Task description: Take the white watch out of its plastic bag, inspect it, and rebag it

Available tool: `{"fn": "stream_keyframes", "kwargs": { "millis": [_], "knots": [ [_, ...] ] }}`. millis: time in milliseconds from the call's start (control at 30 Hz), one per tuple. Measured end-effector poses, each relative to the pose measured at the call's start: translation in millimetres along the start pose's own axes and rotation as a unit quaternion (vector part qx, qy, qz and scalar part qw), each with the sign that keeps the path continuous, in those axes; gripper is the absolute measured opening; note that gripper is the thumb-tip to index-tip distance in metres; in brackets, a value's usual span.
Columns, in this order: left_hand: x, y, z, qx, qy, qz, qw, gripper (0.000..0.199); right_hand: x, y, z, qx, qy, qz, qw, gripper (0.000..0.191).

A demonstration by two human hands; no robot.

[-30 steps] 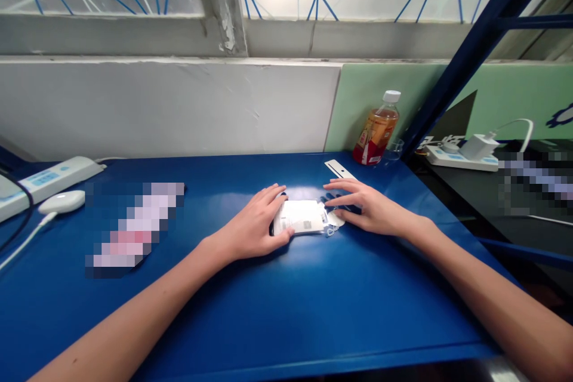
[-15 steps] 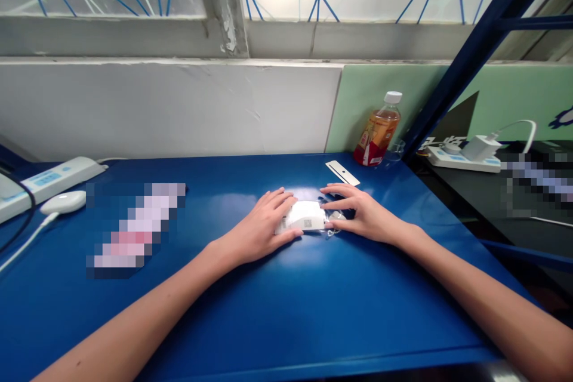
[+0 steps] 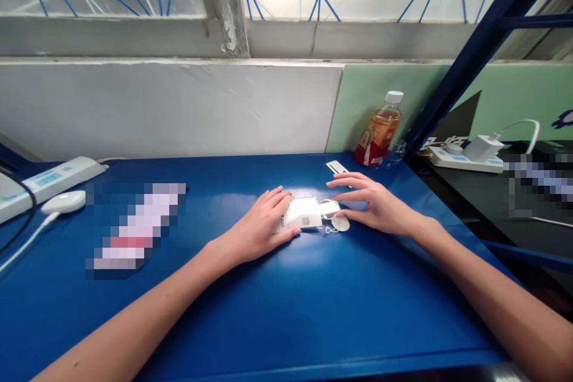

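A white packet [image 3: 305, 213] lies flat on the blue table [image 3: 277, 310] between the hands, its long axis running left to right, one end pointing toward the right hand [image 3: 378, 206]. The left hand [image 3: 264, 224] is clamped on the other end. The right hand's fingers are spread beside a round white piece [image 3: 341, 224]; whether they pinch anything is hard to tell. Behind, a capped bottle [image 3: 378, 134] holds amber liquid [image 3: 388, 114].
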State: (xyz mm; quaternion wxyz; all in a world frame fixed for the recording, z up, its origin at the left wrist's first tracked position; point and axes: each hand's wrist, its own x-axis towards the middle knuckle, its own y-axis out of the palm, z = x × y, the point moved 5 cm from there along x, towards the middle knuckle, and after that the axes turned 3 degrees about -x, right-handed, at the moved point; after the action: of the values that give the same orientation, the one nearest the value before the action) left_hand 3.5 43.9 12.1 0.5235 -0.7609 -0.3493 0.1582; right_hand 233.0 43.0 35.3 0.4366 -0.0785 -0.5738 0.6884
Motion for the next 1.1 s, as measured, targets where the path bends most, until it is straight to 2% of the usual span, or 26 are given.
{"fn": "stream_keyframes", "kwargs": {
  "millis": [167, 267, 367, 567, 667, 767, 867, 967, 1033, 1100],
  "knots": [
    [0, -0.9, 1, 0.000, -0.007, 0.001, 1.000, 0.057, -3, -3, -8, -0.016, 0.037, 0.049, 0.998, 0.022],
    [-1, -0.1, 1, -0.004, -0.006, 0.003, 1.000, 0.059, -5, 4, -7, -0.022, 0.060, 0.060, 0.996, 0.036],
    [-1, 0.9, 1, -0.007, -0.001, 0.000, 1.000, 0.060, -5, 14, 0, -0.021, 0.053, 0.058, 0.997, 0.045],
    [0, 1.8, 1, -0.005, -0.001, 0.001, 1.000, 0.059, -2, 23, 8, 0.004, 0.042, 0.062, 0.997, 0.034],
    [1, 0.3, 1, 0.004, -0.002, -0.002, 1.000, 0.056, -2, 13, 8, -0.019, 0.025, 0.062, 0.998, 0.028],
    [1, -1.9, 1, 0.006, -0.005, -0.008, 1.000, 0.054, -3, 0, 2, -0.046, 0.049, 0.055, 0.996, 0.026],
    [1, -3.4, 3, 0.004, -0.005, -0.010, 1.000, 0.055, -3, -11, -4, -0.018, 0.091, 0.015, 0.996, 0.020],
    [0, -3.2, 5, -0.003, -0.006, -0.009, 1.000, 0.057, -3, -21, -8, 0.063, 0.126, -0.081, 0.987, 0.018],
    [0, -2.9, 5, -0.010, -0.010, -0.011, 1.000, 0.059, -5, -23, -14, 0.128, 0.169, -0.156, 0.965, 0.024],
    [-1, -2.8, 5, -0.015, -0.012, -0.014, 1.000, 0.060, -7, -20, -21, 0.225, 0.219, -0.206, 0.927, 0.032]
  ]
}}
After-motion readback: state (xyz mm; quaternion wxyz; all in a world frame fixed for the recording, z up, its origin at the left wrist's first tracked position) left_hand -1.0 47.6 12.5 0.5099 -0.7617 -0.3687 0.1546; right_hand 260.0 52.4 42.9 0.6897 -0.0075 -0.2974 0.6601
